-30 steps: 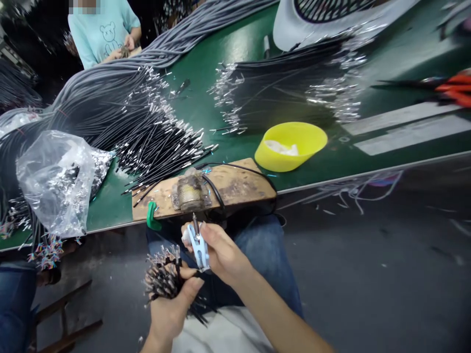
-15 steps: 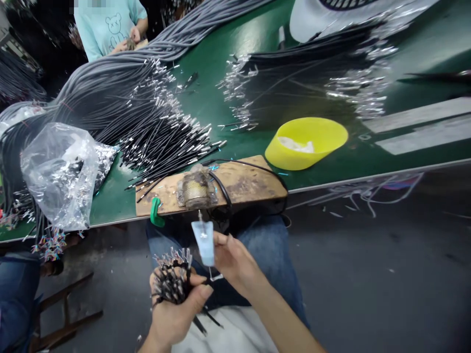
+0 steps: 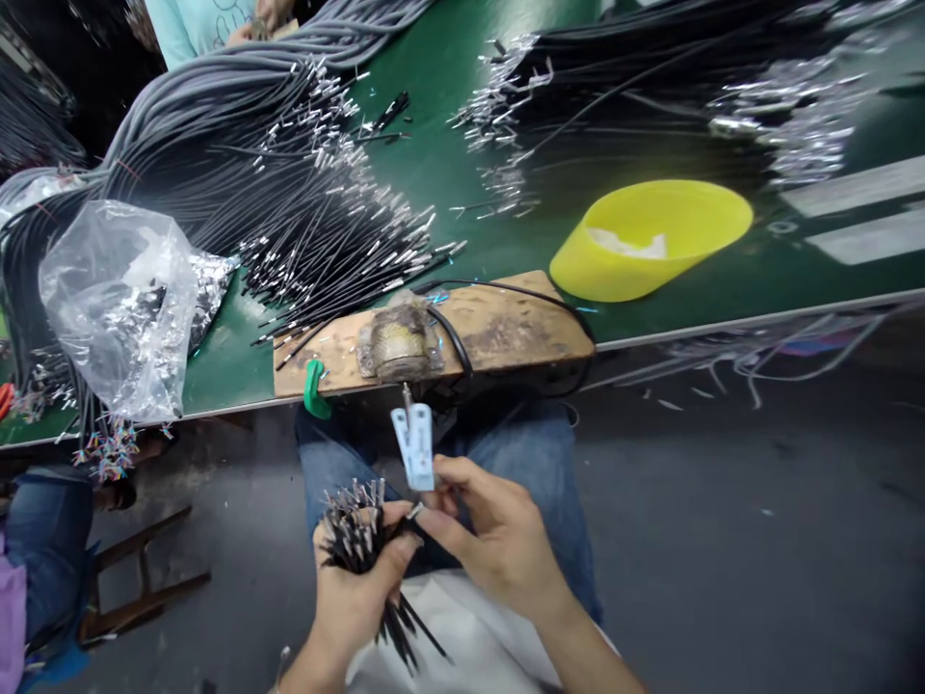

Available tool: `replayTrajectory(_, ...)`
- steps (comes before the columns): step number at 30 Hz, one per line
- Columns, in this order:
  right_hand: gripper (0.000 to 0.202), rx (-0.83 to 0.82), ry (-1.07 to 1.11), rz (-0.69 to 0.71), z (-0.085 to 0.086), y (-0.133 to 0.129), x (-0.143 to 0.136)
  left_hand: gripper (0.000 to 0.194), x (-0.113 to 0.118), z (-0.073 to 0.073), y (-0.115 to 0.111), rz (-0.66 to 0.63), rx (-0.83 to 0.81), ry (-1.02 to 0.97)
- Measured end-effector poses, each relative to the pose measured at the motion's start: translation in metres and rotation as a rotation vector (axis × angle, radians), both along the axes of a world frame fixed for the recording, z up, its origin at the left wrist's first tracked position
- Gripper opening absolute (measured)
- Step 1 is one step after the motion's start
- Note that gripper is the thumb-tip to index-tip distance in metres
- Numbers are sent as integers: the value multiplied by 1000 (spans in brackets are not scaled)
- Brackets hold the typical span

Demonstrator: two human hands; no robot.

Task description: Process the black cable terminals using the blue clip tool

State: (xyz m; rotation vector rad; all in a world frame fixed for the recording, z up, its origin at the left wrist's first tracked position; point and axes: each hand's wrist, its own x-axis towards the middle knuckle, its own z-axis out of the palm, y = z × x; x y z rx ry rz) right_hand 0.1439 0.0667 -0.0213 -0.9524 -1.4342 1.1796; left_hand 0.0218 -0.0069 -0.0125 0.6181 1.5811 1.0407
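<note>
My left hand point(image 3: 354, 602) is closed around a bundle of thin black cables point(image 3: 354, 530). Their silvery stripped ends stick up above the fist, and the black tails hang out below it. One cable end point(image 3: 414, 512) points out past the left thumb. My right hand point(image 3: 502, 545) pinches at this tip, its thumb against it; the other fingers are partly hidden. Just above is a light blue clip point(image 3: 415, 448), on the metal shaft of a small taped motor point(image 3: 401, 339). The right index finger is close to the clip's lower end; whether they touch I cannot tell.
The motor sits on a wooden board point(image 3: 506, 323) at the green table's edge, beside a green clamp point(image 3: 316, 388). Black cables point(image 3: 339, 241), a plastic bag point(image 3: 119, 299) and a yellow container point(image 3: 643, 251) lie around it. A stool point(image 3: 145, 578) and another person point(image 3: 209, 24) are at left.
My right hand has closed from loose fingers beside the clip to a pinch at a cable end. The blue clip has turned on its shaft. The camera view has shifted.
</note>
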Motion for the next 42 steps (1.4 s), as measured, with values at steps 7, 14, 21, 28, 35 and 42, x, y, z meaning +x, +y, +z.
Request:
replayTrajectory(7,23,-101,-88,149,-9,3,-3,38,-6,-2,0,21,12,-24)
replayTrajectory(14,26,108,-120,56,0,9,-4,33,-5,6,5,-83,35,8)
replayTrajectory(21,18,186,-85,239,9,10,7,22,-5,6,-1,-29,79,125)
replayTrajectory(28,31,57,47,199,3,6,-2,32,-4,-3,-7,66,14,54)
replayTrajectory(35,23,175,-3,-141,1,-15,-19,36,-2,-3,2,78,9,-77)
replayTrajectory(42,37,-216,280,197,-10,-11,-14,43,0,3,6,-9,9,-229)
